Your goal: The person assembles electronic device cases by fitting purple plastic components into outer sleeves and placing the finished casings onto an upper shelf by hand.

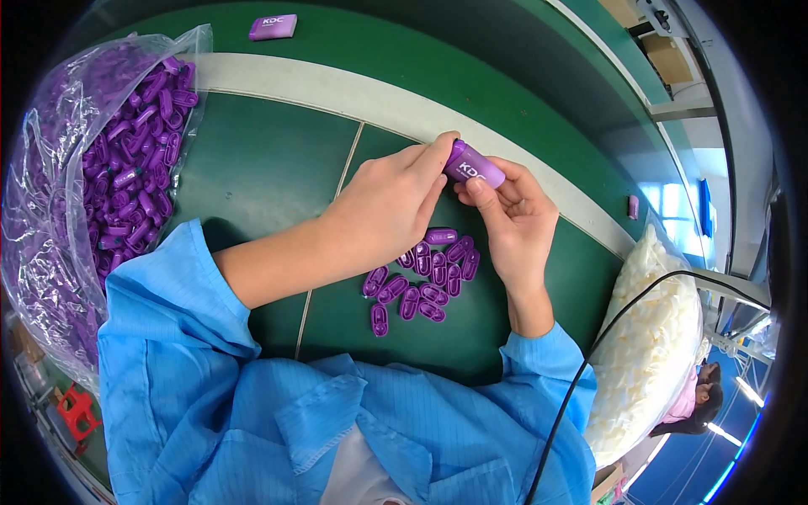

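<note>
Both of my hands meet above the green table, around a small flat purple case (474, 166) with pale printing and rounded edges. A darker purple end piece (455, 153) sits at its upper left end. My right hand (523, 215) pinches the body of the case between thumb and fingers. At the darker end, my left hand (396, 198) presses with closed fingers, partly hiding it. Below the hands lies a loose group of several purple oval caps (409, 303), many with their hollow side up.
A clear plastic bag (50, 168) full of purple caps stands at the left. On the right is a bag of cream-coloured pieces (644, 337), with a black cable (581, 362) crossing before it. Purple cases lie on the far green strip (370, 59). A person (692, 400) is at far right.
</note>
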### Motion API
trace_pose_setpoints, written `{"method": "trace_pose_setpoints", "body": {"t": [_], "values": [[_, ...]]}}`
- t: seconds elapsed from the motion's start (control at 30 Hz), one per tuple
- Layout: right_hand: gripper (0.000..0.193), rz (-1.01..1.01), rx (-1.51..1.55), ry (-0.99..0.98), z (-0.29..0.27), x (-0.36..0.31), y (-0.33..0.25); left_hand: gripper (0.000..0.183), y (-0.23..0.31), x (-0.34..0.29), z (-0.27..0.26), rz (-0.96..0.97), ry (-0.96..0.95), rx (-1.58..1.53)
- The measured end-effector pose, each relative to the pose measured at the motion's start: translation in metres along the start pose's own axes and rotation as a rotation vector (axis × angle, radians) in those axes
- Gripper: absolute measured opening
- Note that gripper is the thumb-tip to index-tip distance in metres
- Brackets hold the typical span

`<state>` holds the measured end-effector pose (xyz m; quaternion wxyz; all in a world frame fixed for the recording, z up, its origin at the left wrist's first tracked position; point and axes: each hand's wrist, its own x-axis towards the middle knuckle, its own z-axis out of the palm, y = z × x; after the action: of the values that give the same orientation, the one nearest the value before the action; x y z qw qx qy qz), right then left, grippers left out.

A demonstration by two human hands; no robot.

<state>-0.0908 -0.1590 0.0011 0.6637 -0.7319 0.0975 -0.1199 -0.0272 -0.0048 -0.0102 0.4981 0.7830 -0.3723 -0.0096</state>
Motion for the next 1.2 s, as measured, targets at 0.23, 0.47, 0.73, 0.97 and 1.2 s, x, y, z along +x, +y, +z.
{"method": "trace_pose_setpoints", "body": {"t": [0.23,0.47,0.73,0.97,1.2], "values": [[0.023,-0.053,-0.136,0.052,0.004,-0.002,0.0,0.047,0.0,-0.003,0.005,0.096,0.003,0.14],[0.028,0.01,0.005,-0.007,-0.001,0.012,0.002,0.036,-0.006,0.016,-0.007,0.061,-0.039,0.088],[0.038,-0.011,-0.264,0.286,-0.056,0.053,0.026,0.031,-0.086,0.08,-0.04,-0.028,0.132,0.386],[0.021,-0.076,-0.316,0.629,-0.158,0.038,0.047,0.044,-0.102,0.076,-0.047,0.029,0.285,0.759],[0.021,-0.045,-1.116,0.837,-0.238,0.038,0.038,0.03,-0.1,0.086,-0.054,-0.034,0.28,0.659]]}}
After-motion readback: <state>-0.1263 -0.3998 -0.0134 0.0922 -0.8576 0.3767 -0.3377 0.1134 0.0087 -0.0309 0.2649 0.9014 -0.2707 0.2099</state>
